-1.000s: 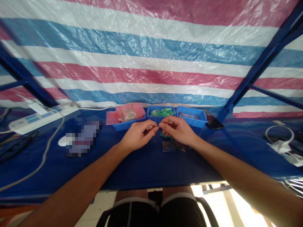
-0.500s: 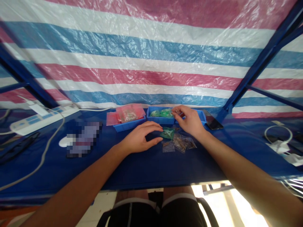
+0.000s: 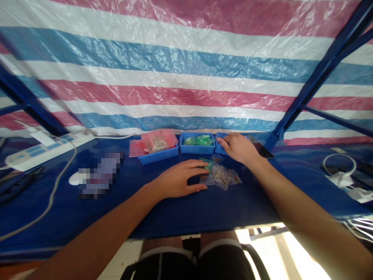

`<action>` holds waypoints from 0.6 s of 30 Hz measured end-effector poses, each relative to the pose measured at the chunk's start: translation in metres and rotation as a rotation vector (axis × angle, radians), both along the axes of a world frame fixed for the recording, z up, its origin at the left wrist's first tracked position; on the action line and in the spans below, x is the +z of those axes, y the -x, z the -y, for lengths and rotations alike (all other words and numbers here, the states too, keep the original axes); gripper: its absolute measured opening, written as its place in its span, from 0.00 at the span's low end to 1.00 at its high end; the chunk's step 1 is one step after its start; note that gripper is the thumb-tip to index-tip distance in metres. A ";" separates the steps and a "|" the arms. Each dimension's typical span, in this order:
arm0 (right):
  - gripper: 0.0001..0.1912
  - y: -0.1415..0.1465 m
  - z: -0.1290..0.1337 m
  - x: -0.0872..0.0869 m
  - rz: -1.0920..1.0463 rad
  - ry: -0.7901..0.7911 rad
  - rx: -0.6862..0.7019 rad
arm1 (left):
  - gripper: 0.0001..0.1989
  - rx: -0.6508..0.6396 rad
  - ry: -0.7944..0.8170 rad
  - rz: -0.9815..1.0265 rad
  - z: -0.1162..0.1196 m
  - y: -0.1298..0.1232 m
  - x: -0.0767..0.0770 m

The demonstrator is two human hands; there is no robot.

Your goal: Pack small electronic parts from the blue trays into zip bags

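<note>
My left hand (image 3: 182, 179) is open, palm down, its fingers spread over a small green bag (image 3: 208, 164) and the edge of a clear bag (image 3: 206, 179) with thin brown pieces. Its thumb rests near the tabletop in front of them. Beside its fingertips lie more clear bags (image 3: 222, 177) of small metal-looking pieces. My right hand (image 3: 239, 147) is over the right blue bin (image 3: 220, 147), covering most of it. Its thumb stands apart from the fingers, whose tips are partly hidden; I see nothing held.
A blue bin (image 3: 198, 149) holds green packets, and another blue bin (image 3: 159, 155) holds pink bags (image 3: 159, 140). A dark phone (image 3: 264, 151) lies at the right. On the left are a power strip (image 3: 49, 149), a cable (image 3: 52, 194) and a white round object (image 3: 75, 178). Striped sheeting (image 3: 186, 93) hangs behind.
My right hand has shifted right, from beside the green packets to over the right bin. My left hand has moved slightly right and nearer, and now covers part of the green bag.
</note>
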State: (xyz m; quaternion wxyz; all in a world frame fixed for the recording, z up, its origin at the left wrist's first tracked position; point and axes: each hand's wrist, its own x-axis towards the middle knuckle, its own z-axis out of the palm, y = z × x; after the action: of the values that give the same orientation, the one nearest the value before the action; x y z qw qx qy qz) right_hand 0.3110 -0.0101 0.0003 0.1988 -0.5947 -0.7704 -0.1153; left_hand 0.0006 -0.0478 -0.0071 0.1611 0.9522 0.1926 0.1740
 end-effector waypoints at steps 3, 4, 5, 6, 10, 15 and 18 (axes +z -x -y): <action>0.28 0.005 0.003 0.002 -0.022 -0.076 0.007 | 0.19 0.036 -0.046 0.034 -0.005 0.001 0.001; 0.27 0.007 0.004 0.003 -0.039 -0.104 0.020 | 0.17 0.044 -0.060 0.046 -0.006 0.002 0.001; 0.26 0.009 0.005 0.005 -0.063 -0.126 0.039 | 0.14 0.050 -0.070 0.056 -0.006 0.002 0.001; 0.26 0.011 0.007 0.006 -0.093 -0.146 0.062 | 0.12 0.060 -0.077 0.067 -0.007 0.003 0.001; 0.24 0.026 0.017 0.007 -0.288 -0.192 0.241 | 0.11 0.165 -0.089 0.150 -0.007 0.005 -0.001; 0.17 0.053 0.032 0.003 -0.541 -0.086 0.482 | 0.08 0.299 -0.066 0.277 -0.008 0.007 -0.001; 0.13 0.066 0.037 -0.001 -0.549 0.039 0.627 | 0.09 0.315 -0.043 0.325 -0.010 0.008 0.001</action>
State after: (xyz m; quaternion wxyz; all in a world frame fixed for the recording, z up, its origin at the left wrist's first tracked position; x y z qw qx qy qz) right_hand 0.2452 -0.0474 -0.0002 0.4109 -0.3436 -0.8347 0.1280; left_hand -0.0075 -0.0383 -0.0058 0.1405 0.8731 0.3066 0.3521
